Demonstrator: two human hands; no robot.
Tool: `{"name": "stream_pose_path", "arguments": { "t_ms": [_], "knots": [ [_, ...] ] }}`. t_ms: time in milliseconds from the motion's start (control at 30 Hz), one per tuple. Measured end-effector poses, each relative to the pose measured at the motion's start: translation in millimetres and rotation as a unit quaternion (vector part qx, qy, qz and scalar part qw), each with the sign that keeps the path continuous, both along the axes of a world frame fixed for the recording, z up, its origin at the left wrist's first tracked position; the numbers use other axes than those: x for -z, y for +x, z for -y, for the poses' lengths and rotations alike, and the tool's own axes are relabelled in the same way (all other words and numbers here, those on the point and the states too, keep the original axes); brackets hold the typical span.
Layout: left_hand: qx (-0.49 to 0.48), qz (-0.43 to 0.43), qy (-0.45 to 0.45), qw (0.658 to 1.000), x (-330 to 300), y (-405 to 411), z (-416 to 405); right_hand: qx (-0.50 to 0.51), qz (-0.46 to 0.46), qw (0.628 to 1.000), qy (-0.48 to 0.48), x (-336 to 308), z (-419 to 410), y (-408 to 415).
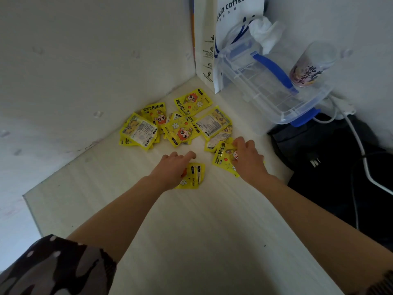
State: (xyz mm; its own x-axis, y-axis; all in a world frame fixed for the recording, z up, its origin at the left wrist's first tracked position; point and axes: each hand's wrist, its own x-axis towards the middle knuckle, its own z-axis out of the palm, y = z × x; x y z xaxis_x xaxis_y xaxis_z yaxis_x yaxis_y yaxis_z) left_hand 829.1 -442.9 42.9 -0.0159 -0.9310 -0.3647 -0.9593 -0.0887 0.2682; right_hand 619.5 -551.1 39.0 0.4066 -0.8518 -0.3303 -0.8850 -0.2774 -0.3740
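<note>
Several yellow hand-warmer packets (180,124) lie scattered in the corner of a pale wooden table (191,231). My left hand (172,169) lies on top of one yellow packet (195,176) near the pile's front, fingers curled down; its thumb is hidden. My right hand (248,158) grips another yellow packet (222,157) at the pile's right edge, thumb on its face and fingers curled over its far side. More packets lie partly under that one.
White walls close the table's left and back. At the back right stand a white coffee paper bag (234,28) and a clear plastic box with blue handles (276,96), carrying a plastic cup (312,64). A black bag (331,158) and white cable (361,154) fill the right side.
</note>
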Motion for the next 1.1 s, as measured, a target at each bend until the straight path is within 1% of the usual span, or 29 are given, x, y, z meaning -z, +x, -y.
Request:
{"name": "stream_pose_path", "arguments": {
  "t_ms": [67,167,300,467,600,867,900,1000,1100],
  "knots": [
    [0.015,0.0,-0.009,1.0,-1,-1,3,0.009,0.033,0.999,0.022,-2,-3,-2],
    [0.039,0.011,-0.035,0.999,-2,-2,10,-0.001,0.016,0.999,0.046,-1,-5,-10],
    [-0.006,-0.031,-0.055,0.998,-10,-1,28,-0.035,-0.03,0.998,0.045,0,-5,-26],
    [-0.064,-0.06,-0.074,0.993,-24,-1,73,-0.031,-0.052,0.998,0.019,0,6,-42],
    [-0.104,-0.082,-0.09,0.987,-34,-4,109,-0.031,-0.063,0.997,0.023,2,16,-43],
    [-0.187,-0.132,-0.056,0.972,-21,-17,152,-0.034,-0.064,0.997,0.029,10,19,-33],
    [-0.188,-0.121,-0.049,0.973,-18,-17,155,-0.035,-0.062,0.997,0.027,10,20,-32],
    [-0.161,-0.053,-0.037,0.985,-6,-15,163,-0.04,-0.062,0.997,0.027,11,20,-29],
    [-0.162,-0.038,-0.009,0.986,6,-11,166,-0.047,-0.079,0.996,0.016,10,21,-29]
  ]
}}
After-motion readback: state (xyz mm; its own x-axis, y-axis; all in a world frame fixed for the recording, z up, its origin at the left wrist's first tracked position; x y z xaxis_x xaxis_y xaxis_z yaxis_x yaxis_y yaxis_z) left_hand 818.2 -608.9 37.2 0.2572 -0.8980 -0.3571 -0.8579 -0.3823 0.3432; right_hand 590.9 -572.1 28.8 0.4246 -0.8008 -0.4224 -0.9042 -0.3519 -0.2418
